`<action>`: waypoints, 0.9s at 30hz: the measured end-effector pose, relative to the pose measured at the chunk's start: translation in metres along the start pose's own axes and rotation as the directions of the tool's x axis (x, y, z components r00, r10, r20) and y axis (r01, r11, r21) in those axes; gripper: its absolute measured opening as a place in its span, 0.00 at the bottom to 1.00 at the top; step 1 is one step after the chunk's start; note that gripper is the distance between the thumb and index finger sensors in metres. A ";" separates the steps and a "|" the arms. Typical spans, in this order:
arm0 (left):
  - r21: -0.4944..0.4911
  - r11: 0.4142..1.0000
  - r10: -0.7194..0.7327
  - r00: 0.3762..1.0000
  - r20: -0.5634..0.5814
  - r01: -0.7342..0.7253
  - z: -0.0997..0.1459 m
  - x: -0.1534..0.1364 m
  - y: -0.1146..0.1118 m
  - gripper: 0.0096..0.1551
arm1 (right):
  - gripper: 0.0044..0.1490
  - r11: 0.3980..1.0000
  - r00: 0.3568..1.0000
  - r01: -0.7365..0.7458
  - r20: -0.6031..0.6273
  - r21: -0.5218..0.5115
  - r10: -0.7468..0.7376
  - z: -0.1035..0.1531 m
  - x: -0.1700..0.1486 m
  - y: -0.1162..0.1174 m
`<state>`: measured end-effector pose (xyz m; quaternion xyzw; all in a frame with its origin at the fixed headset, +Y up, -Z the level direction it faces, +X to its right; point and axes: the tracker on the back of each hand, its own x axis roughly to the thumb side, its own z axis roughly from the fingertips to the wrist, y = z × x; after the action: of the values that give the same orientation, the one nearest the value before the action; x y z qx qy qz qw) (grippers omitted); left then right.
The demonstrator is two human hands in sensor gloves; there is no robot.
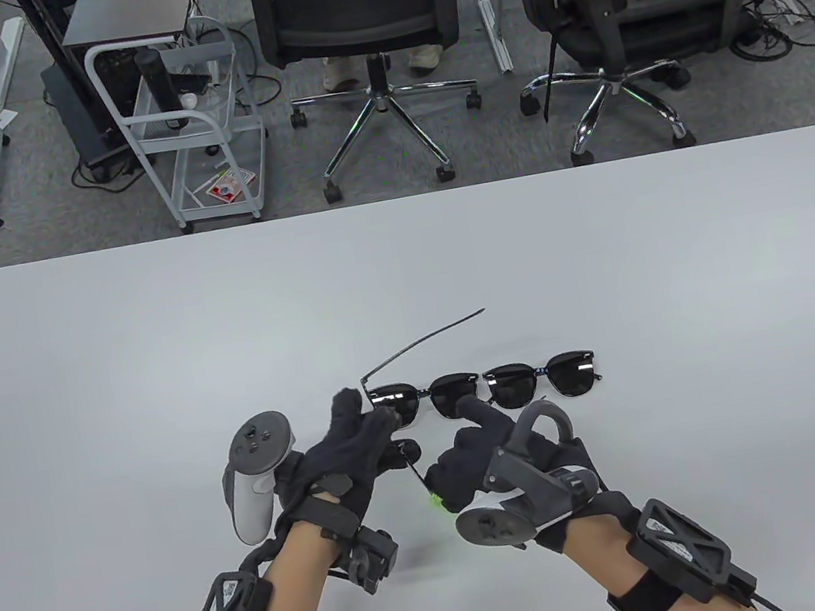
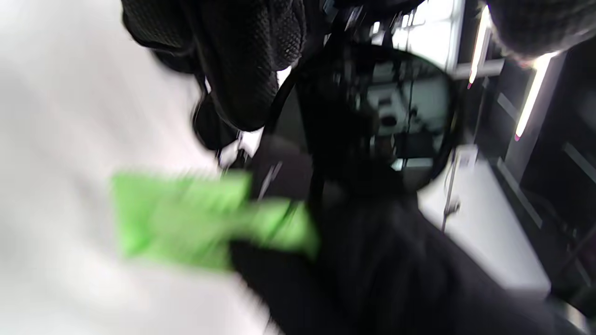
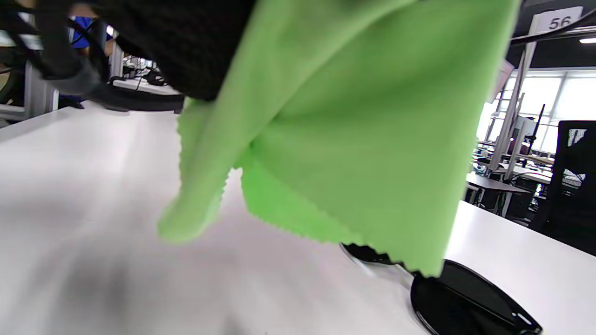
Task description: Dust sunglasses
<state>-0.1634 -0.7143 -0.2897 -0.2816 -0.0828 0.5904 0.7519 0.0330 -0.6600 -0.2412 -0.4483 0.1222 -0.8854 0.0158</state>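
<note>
A black pair of sunglasses (image 1: 431, 394) is held just above the white table, one temple (image 1: 422, 342) folded out and pointing away. My left hand (image 1: 376, 415) grips it at the left lens and hinge. The left wrist view shows a dark lens (image 2: 396, 116) close up under my fingers (image 2: 242, 70). My right hand (image 1: 469, 429) holds a green cloth (image 3: 349, 116) bunched in the palm, and one finger reaches up to the pair's right lens. A bit of the cloth (image 1: 436, 502) shows under that hand. A second black pair (image 1: 542, 378) lies on the table just to the right.
The white table (image 1: 148, 351) stretches wide on all sides of the hands. Beyond its far edge stand two office chairs (image 1: 363, 6) and a white wire cart (image 1: 186, 124). The second pair also shows in the right wrist view (image 3: 465, 298).
</note>
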 end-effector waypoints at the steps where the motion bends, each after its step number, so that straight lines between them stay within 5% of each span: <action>1: -0.058 0.998 -0.034 0.999 -0.002 0.034 -0.002 0.001 -0.006 0.73 | 0.27 1.000 1.000 0.011 -0.014 -0.009 -0.012 0.001 -0.002 0.000; 2: -0.081 0.994 -0.069 0.998 0.008 0.070 -0.002 0.003 -0.011 0.71 | 0.27 1.000 1.000 0.011 -0.021 -0.011 -0.011 0.001 -0.003 0.000; 5: 0.081 0.980 -0.182 0.983 0.021 0.180 -0.001 0.013 -0.010 0.62 | 0.27 0.999 0.999 -0.032 -0.025 -0.004 0.032 0.001 -0.003 0.001; 14: 0.185 0.965 -0.188 0.982 -0.015 0.188 0.004 0.015 0.012 0.61 | 0.27 0.982 0.978 -0.170 -0.108 0.083 0.178 0.000 -0.020 0.001; 20: 0.203 0.968 -0.143 0.990 -0.023 0.144 0.007 0.011 0.031 0.61 | 0.27 0.962 0.955 -0.202 -0.180 0.184 0.235 0.013 -0.050 0.008; 27: 0.164 0.976 -0.137 0.990 -0.041 0.142 0.003 0.006 0.021 0.60 | 0.27 0.944 0.951 -0.281 -0.081 0.172 0.298 0.004 -0.027 0.011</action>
<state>-0.1810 -0.7047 -0.2996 -0.2199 -0.0416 0.5367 0.8136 0.0511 -0.6676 -0.2624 -0.3753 0.1167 -0.9027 0.1751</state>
